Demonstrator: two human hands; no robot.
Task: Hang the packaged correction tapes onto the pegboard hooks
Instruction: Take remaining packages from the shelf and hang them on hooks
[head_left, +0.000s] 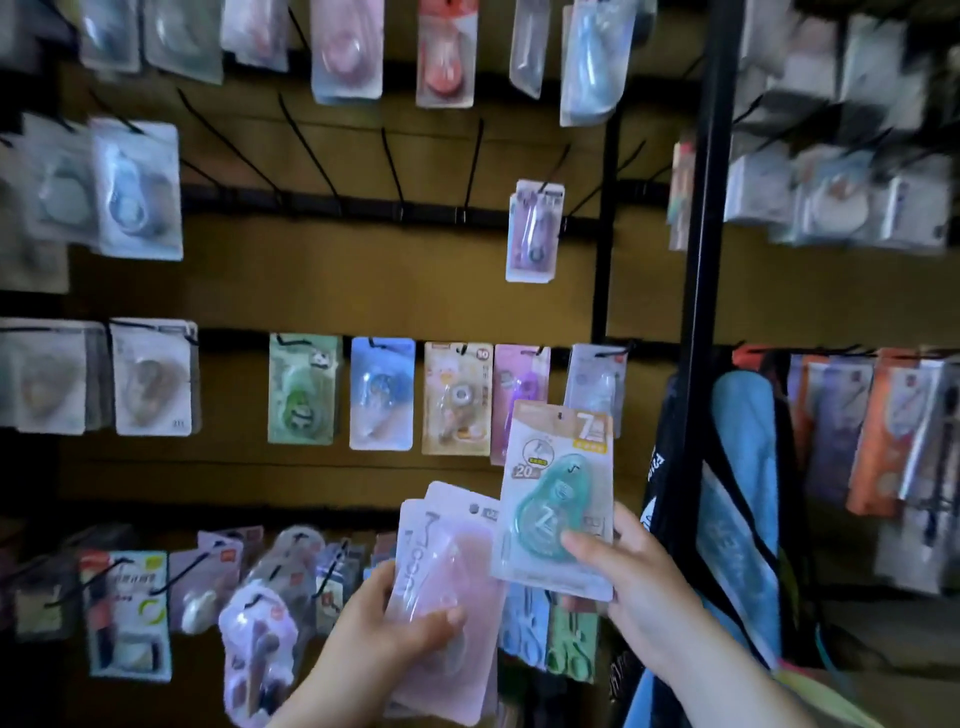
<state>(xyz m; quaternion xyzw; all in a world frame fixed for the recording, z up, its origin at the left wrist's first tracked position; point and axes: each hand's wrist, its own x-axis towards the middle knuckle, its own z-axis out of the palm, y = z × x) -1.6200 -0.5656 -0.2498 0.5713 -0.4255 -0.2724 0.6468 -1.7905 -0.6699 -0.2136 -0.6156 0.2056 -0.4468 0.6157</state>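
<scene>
A teal pack (558, 499) stands upright, its hang hole on top, pinched at its lower right by the right hand (639, 587). A fanned stack of pink packs (447, 587) tilts in the left hand (384, 623). Both are low before the pegboard (363, 280), under bare black hooks (306, 148).

Pegboard (363, 291) fills background, rails of hooks (311, 156) across it. Second rail: hooks bare at centre, lone package (535, 231) hanging at right end. Third rail: row of packages (382, 392) side by side, centre to right. Bottom rail: crowded packages (260, 597), lower left. Left hand (395, 629) low centre, holding stack of packages (447, 561) before bottom rail. Right hand (639, 571) just right of it, holding single package (558, 493) upright, overlapping stack's right edge, before third rail's right end. Post (701, 208) right of hands; bag (737, 493) hanging right of post; further packages (841, 197) beyond.
</scene>
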